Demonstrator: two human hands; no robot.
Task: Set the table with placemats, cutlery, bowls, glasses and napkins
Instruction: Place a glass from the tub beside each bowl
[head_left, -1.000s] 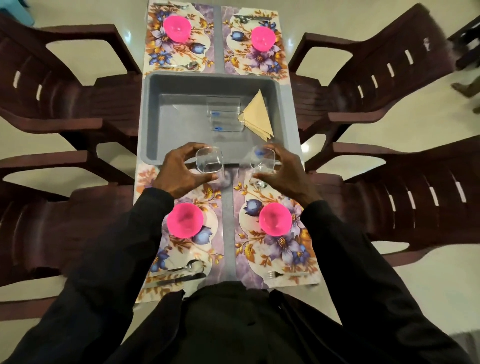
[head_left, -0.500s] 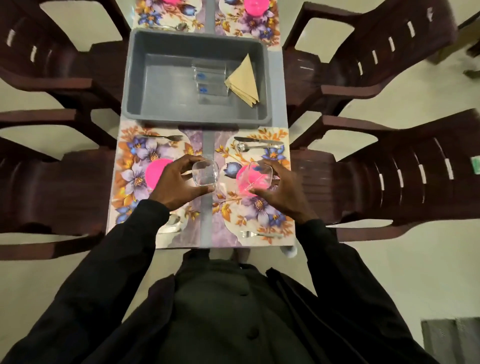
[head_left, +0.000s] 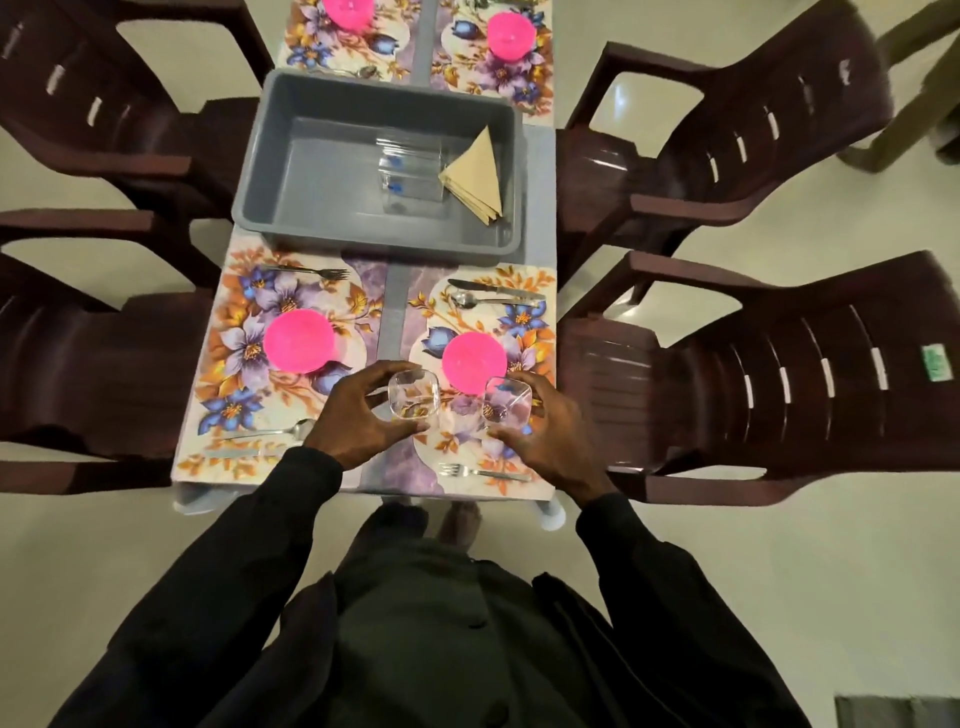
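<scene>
My left hand (head_left: 358, 421) grips a clear square glass (head_left: 414, 396) over the gap between the two near floral placemats. My right hand (head_left: 545, 441) grips a second clear glass (head_left: 506, 399) above the right placemat (head_left: 467, 447), just below its pink bowl (head_left: 474, 361). The left placemat (head_left: 234, 364) carries a pink bowl (head_left: 298, 340), a fork (head_left: 306, 271) at its far edge and a spoon (head_left: 280, 431) at its near edge. On the right placemat lie a knife and spoon (head_left: 493, 293) at the far edge and a fork (head_left: 483, 472) at the near edge.
A grey tub (head_left: 291, 218) in the table's middle holds two more clear glasses (head_left: 410, 171) and folded tan napkins (head_left: 475, 174). Two far placemats carry pink bowls (head_left: 511, 35). Dark brown plastic chairs (head_left: 779, 364) stand on both sides of the narrow table.
Both hands have drawn the two glasses from the tub's near edge toward me, past the pink bowls, down to the near part of the placemats. The view shifted too.
</scene>
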